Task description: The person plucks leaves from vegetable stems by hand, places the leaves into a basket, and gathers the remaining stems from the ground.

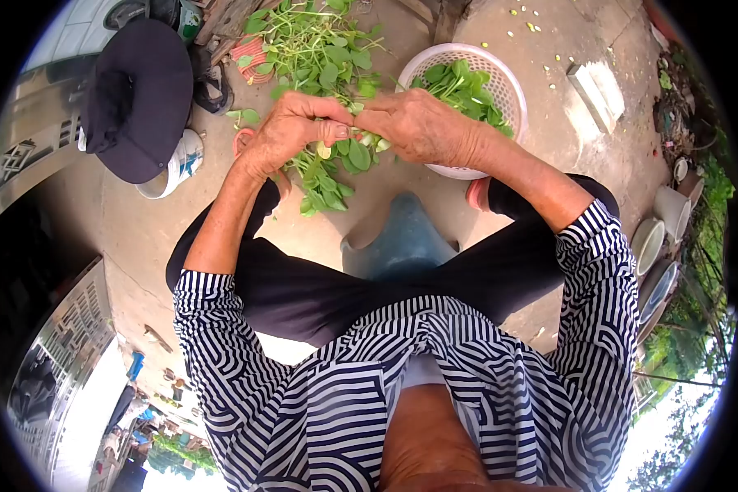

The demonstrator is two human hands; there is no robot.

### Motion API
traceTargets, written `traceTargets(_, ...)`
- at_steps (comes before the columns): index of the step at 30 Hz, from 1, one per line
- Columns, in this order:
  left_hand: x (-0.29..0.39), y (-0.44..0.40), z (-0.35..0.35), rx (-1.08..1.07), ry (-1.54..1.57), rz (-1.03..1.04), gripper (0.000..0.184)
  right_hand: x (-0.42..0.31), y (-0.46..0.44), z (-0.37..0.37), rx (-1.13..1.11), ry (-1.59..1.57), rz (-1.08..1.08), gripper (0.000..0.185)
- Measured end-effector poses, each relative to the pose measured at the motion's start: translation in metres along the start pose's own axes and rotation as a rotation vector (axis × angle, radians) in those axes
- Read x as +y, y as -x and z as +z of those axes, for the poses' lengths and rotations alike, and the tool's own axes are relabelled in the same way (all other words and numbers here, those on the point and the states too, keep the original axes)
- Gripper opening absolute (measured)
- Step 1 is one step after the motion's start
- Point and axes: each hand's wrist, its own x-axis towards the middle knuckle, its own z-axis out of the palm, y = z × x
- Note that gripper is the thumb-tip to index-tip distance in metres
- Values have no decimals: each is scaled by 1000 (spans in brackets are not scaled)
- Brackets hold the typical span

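My left hand (297,131) and my right hand (418,127) meet in front of my knees, fingertips pinched close together. Between them is a sprig of leafy greens (356,154), its leaves hanging below my fingers. Exactly where each fingertip grips the stem is partly covered by the fingers. Just beyond my hands lies a loose heap of leafy greens (316,53) with long stems. To the right, a pinkish-white perforated basket (512,90) holds picked green leaves (463,90); my right forearm passes over its near edge.
A blue plastic stool (402,238) is beneath me. At left, a dark wide-brimmed hat (143,98) sits above a white bucket (172,172). A white block (596,97) lies at right, near scattered leaf bits. Several basins (649,246) line the right edge.
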Motion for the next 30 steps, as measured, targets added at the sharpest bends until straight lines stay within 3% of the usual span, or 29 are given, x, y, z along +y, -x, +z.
traceTargets(2, -10, 0, -4, -106, 303, 12, 15, -3, 1, 0, 8, 12, -32, 35)
traceTargets(4, -12, 3, -2, -127, 357, 10, 16, -8, -3, -3, 267, -21, -207, 21)
traceTargets(6, -12, -2, -6, -157, 407, 8, 16, 4, -1, 1, 313, -21, -86, 21)
traceTargets(8, -16, -17, -28, 67, -7, -54, 18, 18, 0, -2, 358, -23, 31, 21)
traceTargets(10, -27, -37, -56, 284, -358, -18, 20, 31, -1, -13, 352, -334, 677, 25)
traceTargets(11, -35, -49, -68, 279, -358, -16, 20, 34, 0, -13, 355, -333, 682, 25)
traceTargets(13, -48, -71, -83, 601, -1315, 324, 21, 39, 1, -14, 413, -322, 635, 26)
traceTargets(14, -55, -81, -80, 600, -1311, 329, 21, 39, 1, -14, 413, -317, 639, 26)
traceTargets(16, -70, -101, -65, 394, -1222, -190, 24, 32, 2, -12, 476, -359, 617, 21)
traceTargets(18, -147, -129, -61, 387, -1030, -345, 25, 31, 2, -15, 431, -402, 673, 20)
traceTargets(20, -182, -128, -34, 337, -999, -495, 25, 30, 4, -15, 371, -447, 733, 19)
traceTargets(24, -249, -126, 0, 484, -910, -546, 23, 26, 7, -17, 363, -561, 742, 18)
traceTargets(26, -268, -126, -1, 606, -931, -384, 24, 27, 9, -17, 329, -581, 776, 19)
traceTargets(30, -265, -116, -42, 471, -677, -287, 24, 26, 9, -19, 303, -570, 750, 19)
